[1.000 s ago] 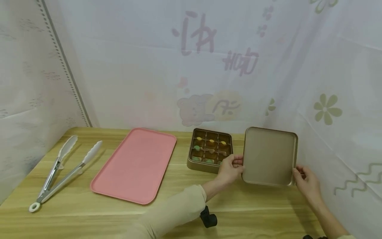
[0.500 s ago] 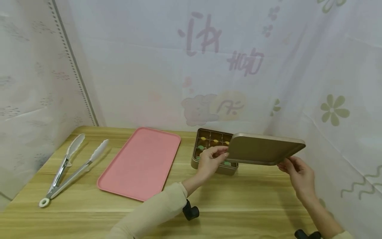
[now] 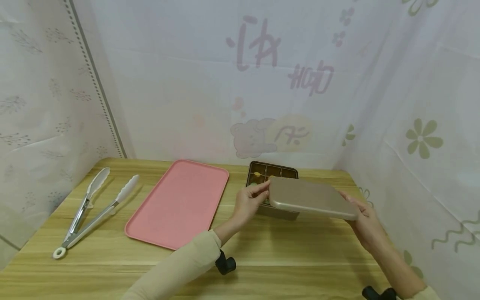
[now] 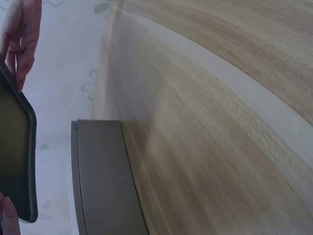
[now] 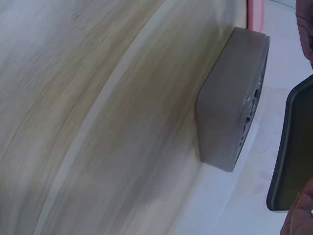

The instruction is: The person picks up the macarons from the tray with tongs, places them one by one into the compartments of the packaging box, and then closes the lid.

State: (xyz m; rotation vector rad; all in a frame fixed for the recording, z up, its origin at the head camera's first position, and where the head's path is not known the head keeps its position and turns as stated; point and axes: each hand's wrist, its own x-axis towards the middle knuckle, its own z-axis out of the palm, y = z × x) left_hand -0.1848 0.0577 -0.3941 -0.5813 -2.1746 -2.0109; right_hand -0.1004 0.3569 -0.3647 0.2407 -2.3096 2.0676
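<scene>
A bronze-coloured square lid (image 3: 309, 196) hangs tilted in the air between my two hands, its outer face up in the head view. My left hand (image 3: 247, 203) pinches its left edge; my right hand (image 3: 365, 221) grips the right edge from below. Partly covered by the lid, a matching tin box (image 3: 277, 211) stands on the table, its brown divided insert (image 3: 273, 170) showing at the back. Yellow and green bits show in the compartments; the front ones are hidden. In the left wrist view the lid's hollow underside (image 4: 14, 147) shows, apart from the box.
A pink rectangular tray (image 3: 180, 200) lies left of the box on the wooden table (image 3: 285, 258). Spread tongs (image 3: 86, 216) with white tips lie farther left. Printed white cloth (image 3: 180, 83) hangs behind and on both sides.
The lid has turned from upright, inside facing me, to nearly level with its outer face up. Both hands have carried it leftward, partly over the box.
</scene>
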